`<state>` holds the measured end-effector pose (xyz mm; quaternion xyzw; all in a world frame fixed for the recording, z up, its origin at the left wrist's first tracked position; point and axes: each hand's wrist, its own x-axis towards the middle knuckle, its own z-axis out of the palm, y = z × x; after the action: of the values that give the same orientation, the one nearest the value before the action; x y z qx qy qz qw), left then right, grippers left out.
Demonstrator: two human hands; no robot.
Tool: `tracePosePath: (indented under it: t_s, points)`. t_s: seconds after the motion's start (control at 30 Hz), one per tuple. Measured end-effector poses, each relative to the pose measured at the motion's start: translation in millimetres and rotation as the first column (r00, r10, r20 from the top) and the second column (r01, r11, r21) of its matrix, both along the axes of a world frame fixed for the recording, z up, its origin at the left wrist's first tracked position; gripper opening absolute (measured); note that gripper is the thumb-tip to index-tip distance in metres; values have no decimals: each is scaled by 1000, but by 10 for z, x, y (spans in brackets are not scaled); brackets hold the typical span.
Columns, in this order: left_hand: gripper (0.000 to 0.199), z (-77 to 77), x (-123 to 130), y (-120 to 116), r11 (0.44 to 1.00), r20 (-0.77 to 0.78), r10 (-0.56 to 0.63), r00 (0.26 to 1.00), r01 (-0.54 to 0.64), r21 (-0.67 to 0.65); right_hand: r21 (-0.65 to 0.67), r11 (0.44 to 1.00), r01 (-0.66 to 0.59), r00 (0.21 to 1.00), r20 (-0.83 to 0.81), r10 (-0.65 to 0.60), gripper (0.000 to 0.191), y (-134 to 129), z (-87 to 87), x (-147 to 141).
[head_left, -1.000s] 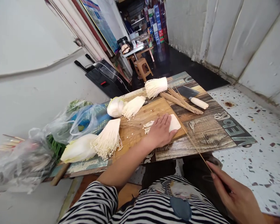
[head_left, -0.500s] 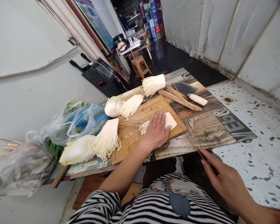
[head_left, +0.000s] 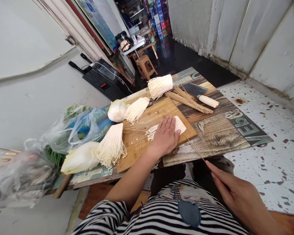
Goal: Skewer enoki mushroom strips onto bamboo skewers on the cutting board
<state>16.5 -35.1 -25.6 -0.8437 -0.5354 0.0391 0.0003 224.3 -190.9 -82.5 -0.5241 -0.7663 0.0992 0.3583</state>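
Note:
My left hand (head_left: 164, 138) lies flat, fingers stretched, on a bunch of enoki mushrooms (head_left: 180, 126). The bunch rests on the wooden cutting board (head_left: 134, 156), its stem base showing right of my fingers and its caps to the left. Between thumb and fingers my right hand (head_left: 237, 189) pinches a thin bamboo skewer (head_left: 195, 148), whose tip points at the near side of the stem base. I cannot tell whether the tip touches it. More enoki bunches sit around: one fanned out (head_left: 112, 143) at the board's left, another (head_left: 138, 109) at its far edge.
A cleaver (head_left: 198, 94) and a pile of skewers (head_left: 189, 102) lie on the table's right, beside another enoki bunch (head_left: 161, 86). Cabbages (head_left: 80, 157) and plastic bags (head_left: 88, 125) occupy the left. Beyond stand a black appliance (head_left: 106, 80) and a brown stool (head_left: 145, 65).
The skewer's tip has moved left and closer to the mushrooms' stem base, along with my right hand. My left hand stays on the bunch. The view has shifted slightly.

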Motion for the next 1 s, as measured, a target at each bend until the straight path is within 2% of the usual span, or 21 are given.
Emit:
tracePosePath:
  t_s: [0.53, 1.0]
  points:
    - [60, 5, 0, 5, 1000, 18, 1, 1000, -1, -15, 2, 1000, 4, 1000, 1, -4, 37, 48, -21, -57]
    - [59, 10, 4, 5, 1000, 4, -3, 1000, 3, -10, 29, 999, 30, 998, 57, -32, 37, 65, 147, -138]
